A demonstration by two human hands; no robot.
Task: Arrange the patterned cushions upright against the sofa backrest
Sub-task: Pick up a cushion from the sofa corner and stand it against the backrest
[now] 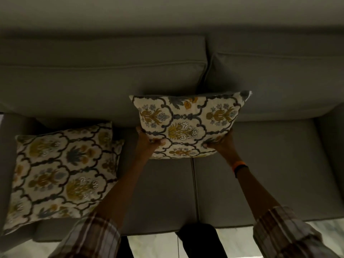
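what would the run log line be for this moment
step: placing | hands: left hand and right hand grip floral patterned cushion | position: near grey fabric backrest | pending: second floral cushion lying on seat

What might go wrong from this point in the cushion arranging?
The held cushion is gripped only at its lower corners by the left hand and right hand; released carelessly, it may flop forward. It also sits over the gap between the backrest cushions. The second cushion lies flat.
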